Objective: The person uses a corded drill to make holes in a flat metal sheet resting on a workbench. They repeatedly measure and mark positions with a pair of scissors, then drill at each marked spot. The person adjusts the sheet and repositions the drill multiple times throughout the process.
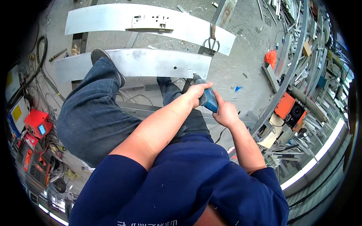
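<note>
Concrete floor [245, 56]: steel frame [222, 15] carrying two aluminium panels [151, 22].

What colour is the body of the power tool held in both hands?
Blue, with a dark front end; the power tool shows in the head view.

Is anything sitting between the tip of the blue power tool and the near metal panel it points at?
Nothing visible. Both hands, left hand and right hand, grip the blue power tool, and its tip meets the right end of the near metal panel directly. The scissors lie on the far panel, clear of it.
</note>
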`<state>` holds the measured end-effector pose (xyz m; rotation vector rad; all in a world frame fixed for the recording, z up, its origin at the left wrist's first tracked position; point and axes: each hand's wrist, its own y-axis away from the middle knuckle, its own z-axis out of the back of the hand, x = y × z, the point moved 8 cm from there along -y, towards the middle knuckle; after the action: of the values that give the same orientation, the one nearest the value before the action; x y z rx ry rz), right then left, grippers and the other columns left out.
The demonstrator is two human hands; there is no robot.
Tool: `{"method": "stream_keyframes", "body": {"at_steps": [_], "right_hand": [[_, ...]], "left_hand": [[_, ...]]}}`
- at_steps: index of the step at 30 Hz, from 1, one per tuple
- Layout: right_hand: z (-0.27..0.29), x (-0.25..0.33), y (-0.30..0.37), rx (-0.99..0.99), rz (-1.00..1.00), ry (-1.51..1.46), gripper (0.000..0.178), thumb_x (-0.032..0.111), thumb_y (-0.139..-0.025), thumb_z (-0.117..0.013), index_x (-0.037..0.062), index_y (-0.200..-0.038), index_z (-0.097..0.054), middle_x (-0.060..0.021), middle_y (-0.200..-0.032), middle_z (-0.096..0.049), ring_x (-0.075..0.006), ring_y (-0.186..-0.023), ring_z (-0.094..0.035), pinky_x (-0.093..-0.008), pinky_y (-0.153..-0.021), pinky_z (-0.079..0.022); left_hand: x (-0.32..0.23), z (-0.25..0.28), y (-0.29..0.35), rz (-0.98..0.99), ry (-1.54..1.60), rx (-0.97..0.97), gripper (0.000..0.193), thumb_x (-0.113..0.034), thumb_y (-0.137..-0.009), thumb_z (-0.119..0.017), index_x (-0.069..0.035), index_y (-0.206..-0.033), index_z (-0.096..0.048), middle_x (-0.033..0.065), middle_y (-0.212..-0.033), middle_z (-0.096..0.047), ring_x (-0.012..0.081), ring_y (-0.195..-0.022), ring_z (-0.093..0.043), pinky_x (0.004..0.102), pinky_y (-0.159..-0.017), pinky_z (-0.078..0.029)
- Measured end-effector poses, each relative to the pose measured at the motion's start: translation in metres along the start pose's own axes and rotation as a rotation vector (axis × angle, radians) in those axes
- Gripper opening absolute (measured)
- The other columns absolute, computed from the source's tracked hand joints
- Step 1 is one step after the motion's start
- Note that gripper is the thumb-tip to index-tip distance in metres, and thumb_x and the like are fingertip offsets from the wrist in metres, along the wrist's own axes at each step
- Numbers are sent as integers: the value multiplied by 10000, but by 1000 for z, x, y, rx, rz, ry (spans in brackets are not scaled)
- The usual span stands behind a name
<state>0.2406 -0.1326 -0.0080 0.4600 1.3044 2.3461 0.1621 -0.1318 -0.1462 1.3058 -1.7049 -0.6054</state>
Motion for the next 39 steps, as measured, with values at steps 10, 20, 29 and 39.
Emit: {"method": "stream_keyframes", "body": {"at_steps": [10,20,29,39], "right_hand": [[-22,-4,-33,-20,57,-3,937,87,-667,-708,139,-1524,-331,-232,-951,-687,-419,-880,-675,-492,-793,-545],[-19,-9,-35,-23,81,-51,932,66,-658,-701,135,-1516,-344,-247,-949,-685,-432,-888,-672,-493,-799,-546],[-21,-19,-38,16,87,8,958,91,-665,-726,159,-1527,-314,-188,-1027,-685,-404,-915,-671,-487,-798,-554],[-16,-22,-41,20,87,-36,944,86,-666,-716,168,-1523,-328,-198,-1022,-688,-406,-933,-670,-486,-810,-551]], "left_hand": [[-3,19,15,35,-244,-89,531,-436,-922,-704,-58,-1276,-586,152,-1218,-653,314,-1117,-634,590,-980,-445],[-8,17,17,15,-301,-146,492,-407,-922,-707,-66,-1263,-607,136,-1191,-664,295,-1091,-644,555,-958,-476],[-4,12,16,-22,-265,-125,513,-407,-905,-725,-33,-1235,-610,134,-1168,-665,280,-1053,-655,514,-928,-503],[-8,11,12,-25,-251,-109,530,-408,-897,-735,-17,-1227,-595,140,-1153,-661,281,-1028,-657,512,-906,-514]]}}
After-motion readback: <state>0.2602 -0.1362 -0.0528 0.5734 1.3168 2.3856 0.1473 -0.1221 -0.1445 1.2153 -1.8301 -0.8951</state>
